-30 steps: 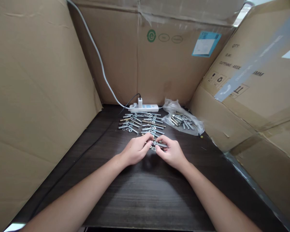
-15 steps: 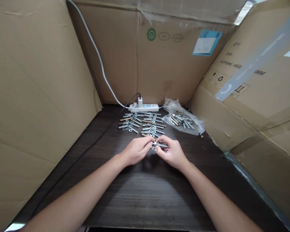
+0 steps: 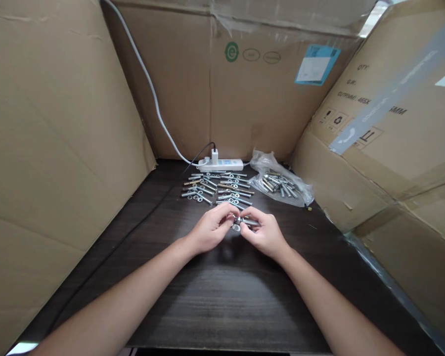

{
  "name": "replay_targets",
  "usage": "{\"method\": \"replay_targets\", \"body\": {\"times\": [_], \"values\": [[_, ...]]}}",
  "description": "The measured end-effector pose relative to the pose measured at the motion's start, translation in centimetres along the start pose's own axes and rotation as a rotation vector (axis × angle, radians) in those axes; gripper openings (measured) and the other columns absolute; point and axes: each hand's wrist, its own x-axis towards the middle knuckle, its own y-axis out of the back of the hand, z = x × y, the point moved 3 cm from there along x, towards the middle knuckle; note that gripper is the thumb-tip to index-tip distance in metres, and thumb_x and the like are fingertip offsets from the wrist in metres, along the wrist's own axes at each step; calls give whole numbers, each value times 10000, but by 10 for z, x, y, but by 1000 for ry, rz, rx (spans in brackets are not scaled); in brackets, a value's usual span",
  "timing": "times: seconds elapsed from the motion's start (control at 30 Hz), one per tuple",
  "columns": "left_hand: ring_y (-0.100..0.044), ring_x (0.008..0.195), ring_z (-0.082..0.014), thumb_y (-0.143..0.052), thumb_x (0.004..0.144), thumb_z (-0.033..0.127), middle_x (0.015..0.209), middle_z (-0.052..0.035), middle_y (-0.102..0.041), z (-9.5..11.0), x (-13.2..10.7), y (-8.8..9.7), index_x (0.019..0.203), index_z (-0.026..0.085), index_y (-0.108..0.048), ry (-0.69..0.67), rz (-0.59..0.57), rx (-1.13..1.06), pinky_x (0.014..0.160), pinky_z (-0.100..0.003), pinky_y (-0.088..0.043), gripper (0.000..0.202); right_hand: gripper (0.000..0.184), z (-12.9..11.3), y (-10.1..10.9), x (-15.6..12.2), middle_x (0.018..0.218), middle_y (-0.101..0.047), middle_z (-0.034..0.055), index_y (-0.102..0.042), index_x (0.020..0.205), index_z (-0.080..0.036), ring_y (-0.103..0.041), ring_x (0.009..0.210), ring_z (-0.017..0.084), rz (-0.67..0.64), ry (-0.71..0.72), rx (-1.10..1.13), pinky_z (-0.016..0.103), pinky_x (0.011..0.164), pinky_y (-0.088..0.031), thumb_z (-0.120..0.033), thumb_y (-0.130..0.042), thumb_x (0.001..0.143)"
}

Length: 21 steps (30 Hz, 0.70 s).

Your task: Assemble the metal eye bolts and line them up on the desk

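My right hand [image 3: 264, 234] pinches a grey metal expansion bolt [image 3: 249, 223] by its thick shaft, holding it roughly level above the table. At the bolt's left end a nut [image 3: 239, 220] shows between my hands. The curled thumb and fingers of my left hand [image 3: 212, 228] close around this nut end, and the exact contact is partly hidden. Just below the nut, a round silver washer [image 3: 236, 228] is visible near the fingertips. Beyond my hands lie rows of bolts [image 3: 203, 197] with loose washers and nuts among them.
A clear plastic bag [image 3: 304, 194] with more bolts lies at the back right. Behind the rows sits a white power strip [image 3: 232, 164] with a plug. A black cable [image 3: 133, 228] crosses the dark table [image 3: 222, 306] on the left. Cardboard walls [image 3: 178, 99] enclose three sides.
My left fingers have shifted slightly around the nut end, with the index finger arched higher. My right hand keeps its hold on the bolt in nearly the same place.
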Motion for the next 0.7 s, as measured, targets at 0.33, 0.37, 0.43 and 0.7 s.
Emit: {"method": "replay_targets", "body": {"times": [0.33,0.37,0.43,0.7], "values": [[-513,735,-130,-408,894,271,804,-6,-580,-5,0,1,866,158,-537,87,-98,5,711,-251,-415,175,121,0,-1,-2,620,-542,-30,-593,827,-162,-400,481,61,-15,-5,-9,177,456,-351,-245,-564,745],[-502,706,-126,-395,900,283,769,-3,-573,-6,0,1,824,154,-541,89,-119,18,690,-250,-408,209,115,0,-1,-2,620,-542,-31,-591,822,-162,-405,483,61,-15,-5,-7,176,456,-350,-242,-564,744],[-481,669,-121,-369,912,300,716,1,-552,-7,0,0,766,150,-538,97,-145,43,660,-247,-394,269,107,-1,0,-1,623,-540,-31,-586,818,-163,-415,489,63,-10,-7,-6,175,462,-354,-238,-564,745],[-436,659,-103,-425,883,255,769,5,-513,-3,-1,0,936,165,-521,74,-10,-34,626,-218,-379,143,118,-1,1,-1,623,-542,-30,-589,841,-162,-408,482,64,-12,-13,-5,179,466,-363,-234,-558,752]]}}
